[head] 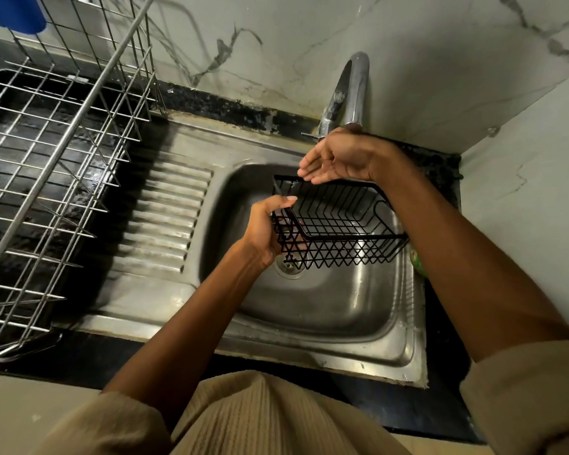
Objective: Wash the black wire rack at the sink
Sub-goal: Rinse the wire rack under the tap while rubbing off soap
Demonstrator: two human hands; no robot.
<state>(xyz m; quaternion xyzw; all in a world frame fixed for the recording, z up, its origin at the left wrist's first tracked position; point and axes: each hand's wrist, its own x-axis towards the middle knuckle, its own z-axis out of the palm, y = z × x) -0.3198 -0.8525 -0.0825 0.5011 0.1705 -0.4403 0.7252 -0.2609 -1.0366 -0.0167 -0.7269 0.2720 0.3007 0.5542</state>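
Note:
The black wire rack (335, 224) is a small basket with a zigzag front, held over the steel sink basin (326, 310). My left hand (265, 229) grips its left end, thumb over the top rim and fingers under the wires. My right hand (339, 157) hovers with fingers straight just above the rack's back left corner, below the chrome tap (349, 93). Whether the fingertips touch the rim is unclear. No water stream shows.
A large steel wire dish rack (56, 165) stands on the black counter at left, with a blue object (10, 11) at its top. The ribbed drainboard (168, 208) lies between it and the basin. A green item (418, 261) peeks out right of the basin.

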